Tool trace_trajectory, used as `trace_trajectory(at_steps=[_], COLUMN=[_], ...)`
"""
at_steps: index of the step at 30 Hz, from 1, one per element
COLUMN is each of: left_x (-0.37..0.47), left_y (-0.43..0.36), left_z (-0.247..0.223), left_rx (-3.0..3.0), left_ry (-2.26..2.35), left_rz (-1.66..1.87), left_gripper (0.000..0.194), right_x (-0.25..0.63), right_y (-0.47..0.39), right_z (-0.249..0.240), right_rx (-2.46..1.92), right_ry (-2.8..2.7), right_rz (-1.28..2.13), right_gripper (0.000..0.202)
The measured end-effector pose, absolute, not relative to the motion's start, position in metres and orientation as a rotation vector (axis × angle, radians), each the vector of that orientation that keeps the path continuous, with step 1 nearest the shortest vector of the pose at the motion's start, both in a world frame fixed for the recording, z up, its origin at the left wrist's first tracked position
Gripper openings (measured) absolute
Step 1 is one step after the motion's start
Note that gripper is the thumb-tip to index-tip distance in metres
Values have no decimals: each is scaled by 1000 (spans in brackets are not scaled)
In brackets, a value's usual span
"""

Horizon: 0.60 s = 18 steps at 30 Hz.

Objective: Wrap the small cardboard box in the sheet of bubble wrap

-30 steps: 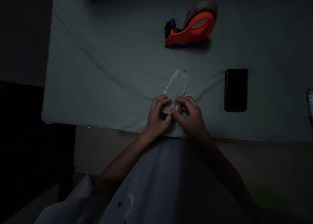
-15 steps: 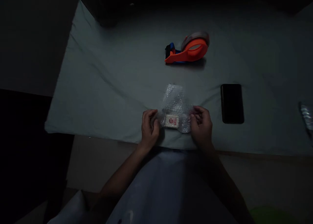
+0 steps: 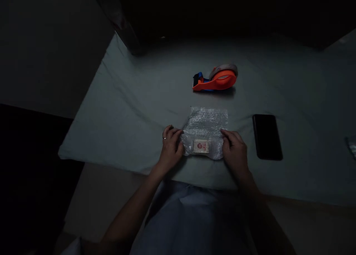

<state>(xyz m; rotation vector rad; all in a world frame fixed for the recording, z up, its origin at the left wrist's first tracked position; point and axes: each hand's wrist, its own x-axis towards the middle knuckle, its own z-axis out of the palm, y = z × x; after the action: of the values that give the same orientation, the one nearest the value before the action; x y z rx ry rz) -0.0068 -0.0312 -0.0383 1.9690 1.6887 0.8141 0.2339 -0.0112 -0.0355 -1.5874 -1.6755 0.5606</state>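
Note:
A sheet of clear bubble wrap point(image 3: 207, 119) lies on the cloth-covered table, its far part spread out flat. On its near part rests a small pale box point(image 3: 201, 146) with red print. My left hand point(image 3: 170, 145) pinches the left edge of the wrap between thumb and fingers, a ring on one finger. At the right edge, my right hand point(image 3: 235, 148) grips the wrap the same way, fingers closed. The box sits between my hands, touched by neither.
An orange and blue tape dispenser point(image 3: 218, 81) stands beyond the wrap. A black phone point(image 3: 267, 137) lies right of my right hand. A shiny item point(image 3: 352, 146) is cut off at the right edge. The green cloth point(image 3: 125, 136) ends close to my body.
The far part of the bubble wrap has opened out wider and flatter. My hands have moved slightly apart. The view has shifted, so the table's objects appear lower.

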Motion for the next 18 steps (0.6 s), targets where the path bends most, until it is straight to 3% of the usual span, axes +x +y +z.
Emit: trace_trajectory(at_steps=[3, 6, 10, 15, 18], left_x=[-6, -9, -19, -29, -21], left_y=[-28, -31, -44, -68, -76], left_z=[-33, -24, -11, -7, -3], left_rx=[1942, 1965, 1985, 1890, 1957], left_ry=[1753, 1754, 1341, 987, 1044], left_rz=[727, 878, 1048, 872, 738], left_gripper=[33, 19, 19, 32, 20], right_x=[239, 245, 252, 262, 262], right_y=[-8, -16, -39, -64, -67], right_z=[-27, -16, -10, -21, -25], right_rx=[-1576, -1520, -1346, -1318, -1360], right_ry=[-1746, -1917, -1986, -1996, -1952], right_rz=[554, 590, 677, 769, 735], right_gripper=[27, 21, 7, 44, 47])
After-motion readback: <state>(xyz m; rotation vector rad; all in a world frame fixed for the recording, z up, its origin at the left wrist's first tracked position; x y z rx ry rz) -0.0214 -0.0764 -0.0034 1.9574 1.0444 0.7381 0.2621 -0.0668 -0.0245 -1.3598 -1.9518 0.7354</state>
